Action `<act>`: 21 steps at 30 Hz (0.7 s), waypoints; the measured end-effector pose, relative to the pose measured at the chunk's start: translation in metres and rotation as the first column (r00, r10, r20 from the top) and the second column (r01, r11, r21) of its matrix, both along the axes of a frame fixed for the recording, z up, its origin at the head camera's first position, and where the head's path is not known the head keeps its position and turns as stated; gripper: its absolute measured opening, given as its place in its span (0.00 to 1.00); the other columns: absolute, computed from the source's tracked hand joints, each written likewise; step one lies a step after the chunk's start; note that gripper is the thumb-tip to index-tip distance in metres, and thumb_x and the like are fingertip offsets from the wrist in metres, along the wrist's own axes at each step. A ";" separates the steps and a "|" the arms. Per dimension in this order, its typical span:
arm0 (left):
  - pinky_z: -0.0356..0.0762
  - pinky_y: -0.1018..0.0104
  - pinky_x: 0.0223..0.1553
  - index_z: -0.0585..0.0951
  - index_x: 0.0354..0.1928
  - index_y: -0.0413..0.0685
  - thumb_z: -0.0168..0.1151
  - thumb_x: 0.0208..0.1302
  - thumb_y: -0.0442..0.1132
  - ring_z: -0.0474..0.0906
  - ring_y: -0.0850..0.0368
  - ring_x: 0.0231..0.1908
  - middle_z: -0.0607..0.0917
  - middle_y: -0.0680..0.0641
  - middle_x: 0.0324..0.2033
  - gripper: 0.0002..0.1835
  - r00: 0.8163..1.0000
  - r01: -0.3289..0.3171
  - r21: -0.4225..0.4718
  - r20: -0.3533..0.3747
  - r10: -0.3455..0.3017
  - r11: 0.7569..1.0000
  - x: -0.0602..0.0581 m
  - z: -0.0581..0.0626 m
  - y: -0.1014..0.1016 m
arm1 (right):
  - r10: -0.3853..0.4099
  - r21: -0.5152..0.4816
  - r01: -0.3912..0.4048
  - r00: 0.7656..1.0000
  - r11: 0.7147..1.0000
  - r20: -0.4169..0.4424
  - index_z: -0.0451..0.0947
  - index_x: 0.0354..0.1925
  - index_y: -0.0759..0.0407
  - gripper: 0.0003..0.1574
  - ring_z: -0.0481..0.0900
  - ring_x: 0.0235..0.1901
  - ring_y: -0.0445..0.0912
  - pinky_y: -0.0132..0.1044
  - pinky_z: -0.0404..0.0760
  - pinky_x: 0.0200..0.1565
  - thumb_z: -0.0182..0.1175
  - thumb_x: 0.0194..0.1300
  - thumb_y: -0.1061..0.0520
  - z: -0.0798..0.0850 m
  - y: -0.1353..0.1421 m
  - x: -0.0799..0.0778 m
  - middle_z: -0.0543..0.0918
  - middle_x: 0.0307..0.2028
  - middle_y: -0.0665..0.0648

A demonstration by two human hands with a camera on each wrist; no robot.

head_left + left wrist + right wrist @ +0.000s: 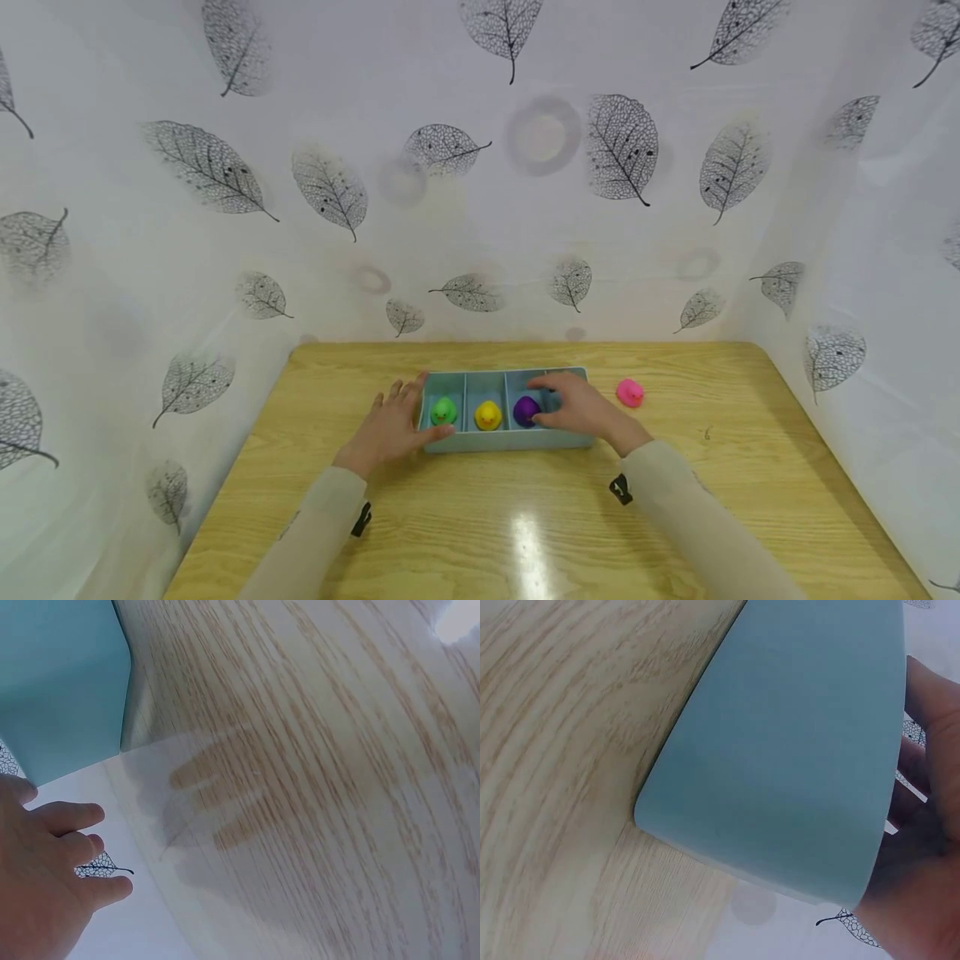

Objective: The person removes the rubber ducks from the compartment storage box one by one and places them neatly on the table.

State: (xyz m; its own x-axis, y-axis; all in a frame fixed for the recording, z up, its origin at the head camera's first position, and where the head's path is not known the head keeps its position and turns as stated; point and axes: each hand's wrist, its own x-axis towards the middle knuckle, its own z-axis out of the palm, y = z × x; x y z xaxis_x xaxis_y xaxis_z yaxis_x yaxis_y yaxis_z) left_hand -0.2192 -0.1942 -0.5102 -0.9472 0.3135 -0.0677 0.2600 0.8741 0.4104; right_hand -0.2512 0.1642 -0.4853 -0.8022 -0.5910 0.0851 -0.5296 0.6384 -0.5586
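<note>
A pale blue divided box [510, 440] lies on the table with its length across my view. A green rubber duck [443, 411] sits in its left compartment, a yellow duck [488, 415] in the one beside it, and a purple duck [527, 410] in the third. My left hand [393, 425] spans the box's left end, thumb along the front rim and a fingertip by the back corner. My right hand [577, 406] reaches over the right end, thumb and forefinger spread apart around the purple duck. The right hand hides much of the end compartment.
A pink duck [630, 392] lies on the wooden table [465, 517] to the right of the box. Leaf-printed white sheeting [480, 208] rises behind the table and along both sides.
</note>
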 end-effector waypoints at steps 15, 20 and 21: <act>0.44 0.25 0.78 0.42 0.87 0.53 0.56 0.63 0.80 0.48 0.30 0.82 0.58 0.38 0.82 0.63 1.000 -0.010 -0.002 0.018 0.010 1.000 0.001 0.002 0.001 | 0.012 0.115 -0.006 0.999 0.993 -0.050 0.81 0.64 0.64 0.36 0.83 0.61 0.60 0.57 0.79 0.66 0.77 0.59 0.55 -0.006 -0.010 -0.009 0.87 0.60 0.61; 0.44 0.25 0.78 0.43 0.87 0.53 0.56 0.64 0.80 0.48 0.30 0.82 0.58 0.38 0.82 0.63 1.000 -0.009 -0.003 0.020 0.009 1.000 0.002 0.003 0.001 | 0.006 0.147 -0.004 1.000 0.989 -0.010 0.81 0.64 0.63 0.35 0.83 0.61 0.60 0.58 0.78 0.67 0.76 0.61 0.55 -0.004 -0.014 -0.010 0.86 0.61 0.62; 0.44 0.25 0.78 0.43 0.87 0.53 0.56 0.64 0.80 0.48 0.30 0.82 0.58 0.38 0.82 0.63 1.000 -0.008 -0.003 0.018 0.008 1.000 0.002 0.003 0.001 | 0.003 0.151 -0.003 1.000 0.989 -0.002 0.81 0.65 0.63 0.35 0.83 0.61 0.60 0.58 0.78 0.67 0.76 0.61 0.55 -0.004 -0.015 -0.010 0.86 0.61 0.62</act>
State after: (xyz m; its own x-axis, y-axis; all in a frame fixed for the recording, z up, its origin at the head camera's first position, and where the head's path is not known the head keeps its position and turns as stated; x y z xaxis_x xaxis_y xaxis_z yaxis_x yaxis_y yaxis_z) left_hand -0.2174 -0.1927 -0.5069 -0.9482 0.3058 -0.0856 0.2458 0.8774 0.4120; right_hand -0.2611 0.1493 -0.4890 -0.8004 -0.5995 -0.0032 -0.5328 0.7139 -0.4544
